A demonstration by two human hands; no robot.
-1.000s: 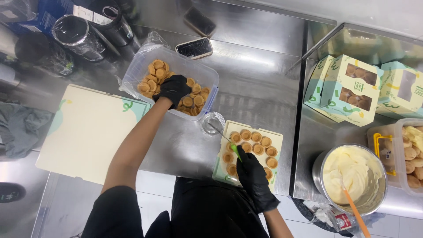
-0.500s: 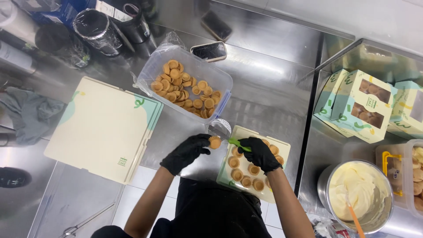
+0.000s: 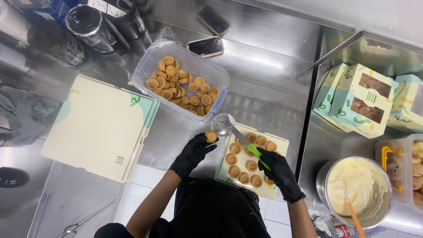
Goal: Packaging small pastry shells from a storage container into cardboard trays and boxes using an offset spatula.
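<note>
- A flat cream box (image 3: 99,125) lies closed on the left of the steel worktop (image 3: 273,88), well apart from both hands.
- Behind it, a clear plastic tub (image 3: 183,81) holds a heap of small tart shells; a dark phone (image 3: 205,46) lies just beyond the tub.
- The left hand (image 3: 193,152), in a black glove, pinches one tart shell (image 3: 211,136) between its fingertips, held just left of the tray's near corner.
- A small round sieve (image 3: 222,124) with a green handle hangs between the tub and the tray; the right hand (image 3: 277,172), also black-gloved, is closed around that handle.
- The cream tray (image 3: 282,145) under the right hand carries rows of tart shells, partly filled.
- Further right, pale green boxes with windows (image 3: 361,99) stand together, and a metal bowl of cream (image 3: 357,189) sits in front of them with an orange spatula in it.
</note>
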